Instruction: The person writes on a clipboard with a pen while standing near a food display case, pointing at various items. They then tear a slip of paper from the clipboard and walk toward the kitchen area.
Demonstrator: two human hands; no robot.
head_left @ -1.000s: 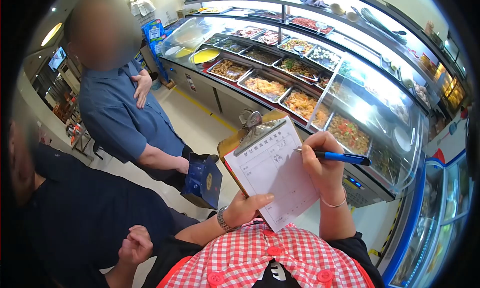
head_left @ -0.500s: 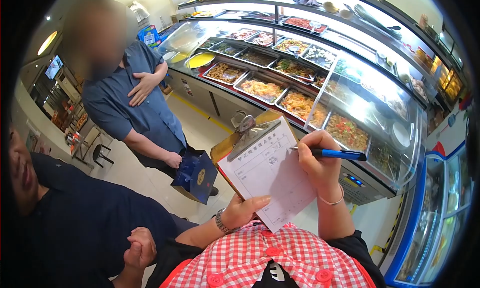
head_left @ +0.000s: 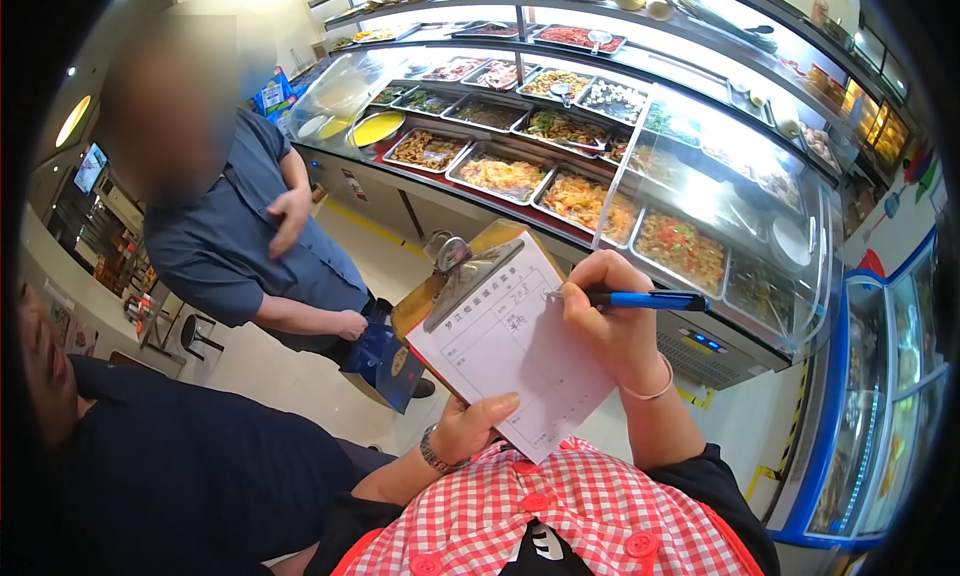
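Trays (head_left: 490,176) of food are filling the glass counter (head_left: 700,348) from 11 to 2 o'clock, and a person in a blue shirt (head_left: 230,246) is standing at 9 o'clock. At centre the clipboard (head_left: 470,271) with its order sheet (head_left: 500,361) is lying tilted, long axis running 11 to 5 o'clock. The left hand (head_left: 475,426) is gripping its lower edge at 6 o'clock, thumb pressing the paper. The right hand (head_left: 605,321), nearer the written lines, is pinching the blue pen (head_left: 640,300), tip touching the sheet, barrel pointing to 3 o'clock.
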